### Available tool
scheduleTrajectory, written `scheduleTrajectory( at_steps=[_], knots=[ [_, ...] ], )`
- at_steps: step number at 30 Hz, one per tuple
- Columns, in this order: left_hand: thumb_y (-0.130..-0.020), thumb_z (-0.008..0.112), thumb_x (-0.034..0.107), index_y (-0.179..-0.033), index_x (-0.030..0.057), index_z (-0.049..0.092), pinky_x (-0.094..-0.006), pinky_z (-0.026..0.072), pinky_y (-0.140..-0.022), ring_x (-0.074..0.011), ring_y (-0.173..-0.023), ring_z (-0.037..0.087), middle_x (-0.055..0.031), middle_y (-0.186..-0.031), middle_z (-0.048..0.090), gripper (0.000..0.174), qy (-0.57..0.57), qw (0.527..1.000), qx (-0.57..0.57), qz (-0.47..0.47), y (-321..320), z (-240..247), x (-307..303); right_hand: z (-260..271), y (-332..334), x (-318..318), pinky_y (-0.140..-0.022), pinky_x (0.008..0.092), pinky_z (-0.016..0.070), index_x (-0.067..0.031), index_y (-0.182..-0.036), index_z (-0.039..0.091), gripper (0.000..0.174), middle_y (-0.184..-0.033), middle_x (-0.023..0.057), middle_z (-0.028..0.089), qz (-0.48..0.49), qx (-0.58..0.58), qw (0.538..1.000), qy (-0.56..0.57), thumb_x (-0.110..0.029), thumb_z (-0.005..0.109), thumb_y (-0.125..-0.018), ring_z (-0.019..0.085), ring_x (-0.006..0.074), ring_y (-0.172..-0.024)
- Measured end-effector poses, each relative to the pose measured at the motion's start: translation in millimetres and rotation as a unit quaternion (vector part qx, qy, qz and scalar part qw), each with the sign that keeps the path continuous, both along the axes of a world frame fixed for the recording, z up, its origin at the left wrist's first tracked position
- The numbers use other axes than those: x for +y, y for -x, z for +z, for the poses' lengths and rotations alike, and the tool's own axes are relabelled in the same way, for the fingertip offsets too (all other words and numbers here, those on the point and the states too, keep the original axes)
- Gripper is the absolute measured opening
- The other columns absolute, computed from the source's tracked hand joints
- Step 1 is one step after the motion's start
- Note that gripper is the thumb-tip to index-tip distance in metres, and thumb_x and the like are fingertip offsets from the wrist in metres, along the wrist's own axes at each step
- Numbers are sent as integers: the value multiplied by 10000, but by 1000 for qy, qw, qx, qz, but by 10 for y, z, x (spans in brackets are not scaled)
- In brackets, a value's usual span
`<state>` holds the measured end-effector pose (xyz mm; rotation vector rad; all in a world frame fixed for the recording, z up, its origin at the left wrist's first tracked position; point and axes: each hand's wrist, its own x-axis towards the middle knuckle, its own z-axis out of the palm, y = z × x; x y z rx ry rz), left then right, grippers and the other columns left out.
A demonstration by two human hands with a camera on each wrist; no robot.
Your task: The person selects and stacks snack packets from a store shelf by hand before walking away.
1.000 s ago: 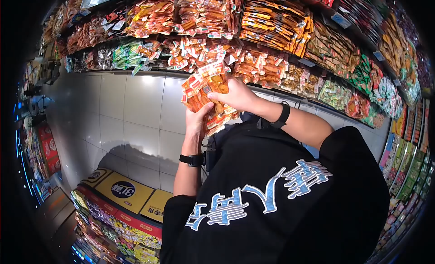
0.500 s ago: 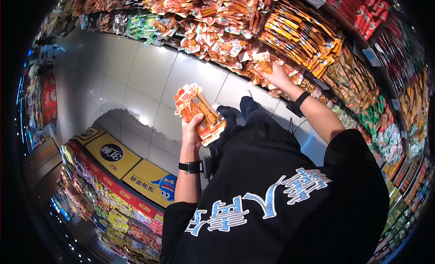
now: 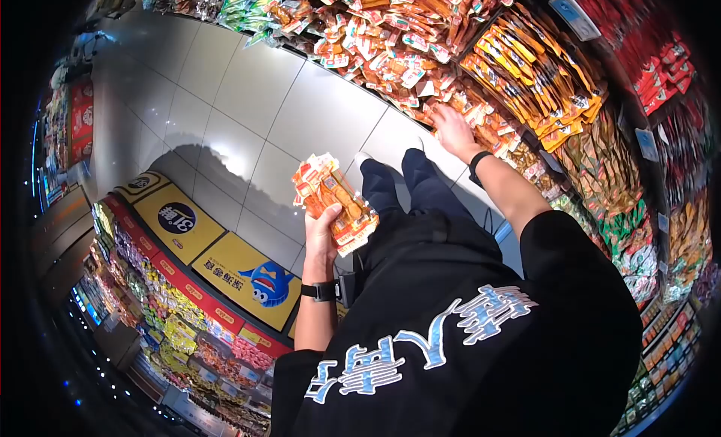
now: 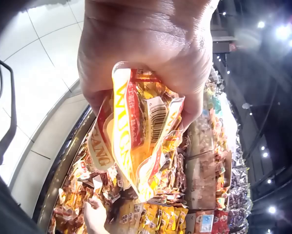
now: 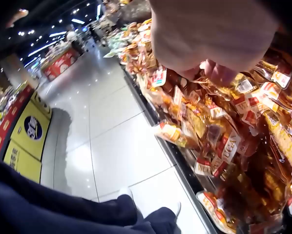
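Note:
My left hand point(image 3: 323, 230) grips a stack of orange-and-white snack packets point(image 3: 330, 189), thumb lying across the top one. In the left wrist view, the packets' point(image 4: 131, 126) ends stick out below the hand, with a barcode and large lettering showing. My right hand point(image 3: 452, 131) is down at the front of a shelf bin, among loose packets point(image 3: 398, 43) of the same colours. From the right wrist, its curled fingers point(image 5: 217, 72) touch the packets point(image 5: 204, 122) heaped there; I cannot tell whether they pinch one.
Yellow-orange packets point(image 3: 526, 69) fill the neighbouring bin, and red ones point(image 3: 668, 76) lie farther right. A dark shelf edge point(image 5: 160, 141) borders the tiled floor point(image 3: 263, 84). A yellow-and-red display stand point(image 3: 218, 279) with snacks stands at lower left. My legs point(image 3: 420, 182) are close to the shelf.
The right hand has left the left hand's stack, carried a packet to the bin on the right and come down there. The left hand keeps its stack. The view has turned toward the right.

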<state>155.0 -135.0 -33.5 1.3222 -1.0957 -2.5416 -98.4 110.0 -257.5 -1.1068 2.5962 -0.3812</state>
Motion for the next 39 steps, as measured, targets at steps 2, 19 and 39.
scheduleTrajectory(
  at_steps=[2,19,39],
  knots=[
    [-793,669,46,-1239,-42,487,-437,576,-861,-286,-956,683,-159,-1103,644,491,-17,1000,-5,-1,14,-5,-19,-125,-94,20,-1096,416,338,-13,-1198,588,350,-1468,171,394,56,5,998,-30,-195,481,-919,380,312,-1353],
    [-808,666,12,-1241,-15,490,-392,575,-848,-235,-971,668,-122,-1104,640,468,79,994,-49,-49,366,52,-6,768,-84,-368,-951,382,473,-61,-1214,624,357,-1222,106,624,-62,-342,922,168,-264,608,-921,609,245,-1093],
    [-911,637,86,-1061,11,568,-334,575,-744,-183,-818,671,-77,-899,659,182,70,984,-23,-160,778,-194,375,1435,-500,-232,-879,363,539,-38,-1189,535,289,-1064,79,658,-324,-687,407,507,-96,614,-917,658,180,-976]
  ],
)
